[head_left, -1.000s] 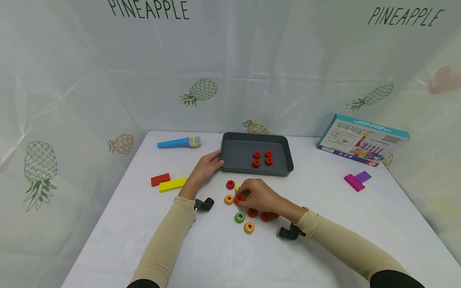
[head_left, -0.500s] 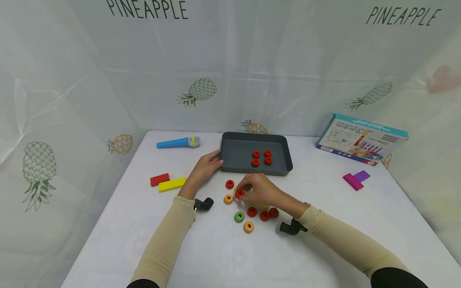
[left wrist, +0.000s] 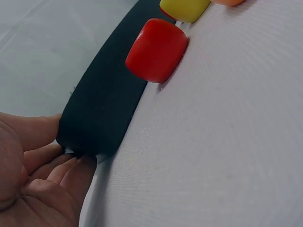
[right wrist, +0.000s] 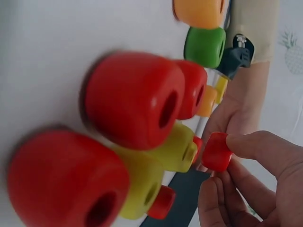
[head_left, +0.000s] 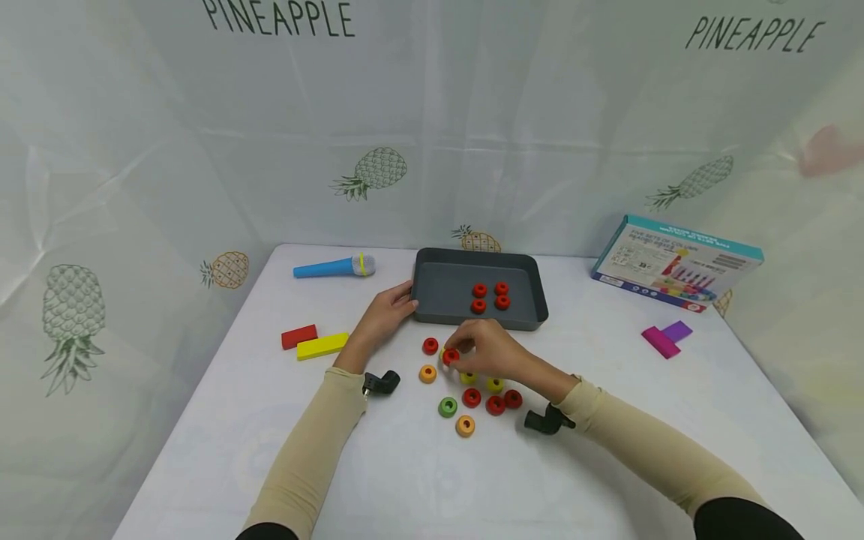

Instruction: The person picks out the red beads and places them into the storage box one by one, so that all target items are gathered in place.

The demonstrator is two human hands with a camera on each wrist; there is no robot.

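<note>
My right hand (head_left: 487, 349) pinches a red bead (right wrist: 217, 152) between thumb and fingertips, raised over the scattered beads. A dark grey tray (head_left: 442, 285) lies at the back of the white table, with several red beads (head_left: 502, 302) inside in two rows. At its left front corner my left hand (head_left: 385, 316) holds the tray, thumb against the upper edge and fingers lower down in the left wrist view. Before the tray lie loose beads: a red bead (head_left: 430, 346), a yellow bead (right wrist: 177, 150), a green bead (head_left: 448, 407) and an orange bead (head_left: 465, 426), among others.
On the left are a blue toy microphone (head_left: 334, 266), a red block (head_left: 299, 337) and a yellow block (head_left: 322, 346). A printed box (head_left: 678, 262) leans at the back right, with a magenta block (head_left: 660, 342) and a purple block (head_left: 677, 331) in front.
My right hand has lifted the red bead and moved slightly towards the tray, uncovering yellow beads beneath it. My left hand stays at the tray corner.
</note>
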